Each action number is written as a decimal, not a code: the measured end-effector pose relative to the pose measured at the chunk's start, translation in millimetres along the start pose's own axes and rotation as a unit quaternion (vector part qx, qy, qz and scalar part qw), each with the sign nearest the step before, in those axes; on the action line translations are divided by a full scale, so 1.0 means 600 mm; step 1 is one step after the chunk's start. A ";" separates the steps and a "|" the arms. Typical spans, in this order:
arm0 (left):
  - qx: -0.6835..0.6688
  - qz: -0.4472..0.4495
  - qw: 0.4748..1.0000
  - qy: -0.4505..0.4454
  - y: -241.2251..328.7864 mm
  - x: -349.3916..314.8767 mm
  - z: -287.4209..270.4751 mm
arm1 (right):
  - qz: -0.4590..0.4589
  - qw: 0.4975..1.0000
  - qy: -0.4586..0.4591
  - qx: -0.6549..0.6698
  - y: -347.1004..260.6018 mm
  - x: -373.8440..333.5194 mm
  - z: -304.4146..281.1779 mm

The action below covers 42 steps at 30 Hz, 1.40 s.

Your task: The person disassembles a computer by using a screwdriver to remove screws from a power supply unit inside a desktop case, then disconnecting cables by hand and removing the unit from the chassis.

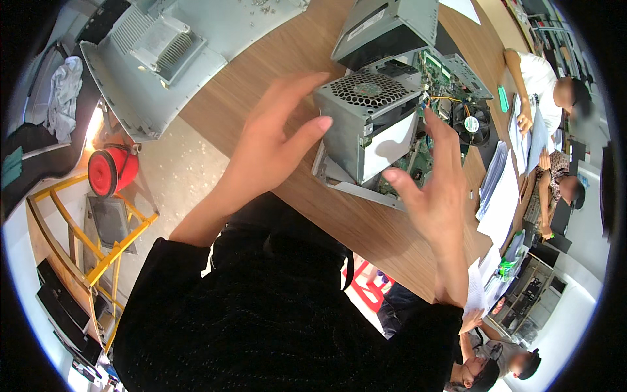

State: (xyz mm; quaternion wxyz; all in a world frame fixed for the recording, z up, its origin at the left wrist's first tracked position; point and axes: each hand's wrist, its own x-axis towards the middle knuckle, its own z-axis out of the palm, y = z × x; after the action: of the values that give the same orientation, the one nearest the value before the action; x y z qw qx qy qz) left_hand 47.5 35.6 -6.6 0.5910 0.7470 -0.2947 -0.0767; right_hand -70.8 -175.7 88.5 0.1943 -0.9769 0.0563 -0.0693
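Note:
A computer power supply (356,140) sits in front of me, a grey metal box with a honeycomb grille on top and a white label on its side. It stands over an opened computer chassis (359,191) on the wooden table (235,91). Beside its left edge is my left hand (271,140), thumb and fingers spread. My right hand (434,189) hovers at its right side, thumb and fingers apart, over a green circuit board (439,73). Neither hand grips anything; whether a fingertip touches the box I cannot tell. Further right is a black cooling fan (471,124) with coloured wires.
Behind the power supply stands a grey and black metal box (392,29). Papers (499,186) and a green tool (503,98) lie to the right, where several people sit. At left are a pale finned casing (147,85), a red bucket (112,171) and a yellow frame (108,261).

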 end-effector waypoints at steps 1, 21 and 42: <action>-0.079 -0.018 0.997 0.005 0.003 0.000 0.006 | 0.036 0.999 -0.015 0.002 -0.015 0.008 0.009; -0.114 -0.028 0.993 0.013 0.006 0.020 0.051 | 0.071 0.992 0.051 0.087 -0.020 0.001 0.042; -0.113 -0.076 0.991 -0.003 0.037 -0.010 0.080 | 0.101 0.949 0.128 0.270 0.028 -0.028 0.052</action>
State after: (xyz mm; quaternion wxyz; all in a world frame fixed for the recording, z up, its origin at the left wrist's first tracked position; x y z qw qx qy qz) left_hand 12.7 -4.5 -1.1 0.6635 0.6953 -0.2280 -0.1562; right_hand -83.5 -177.3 51.5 0.4479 -0.8601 0.1579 -0.1863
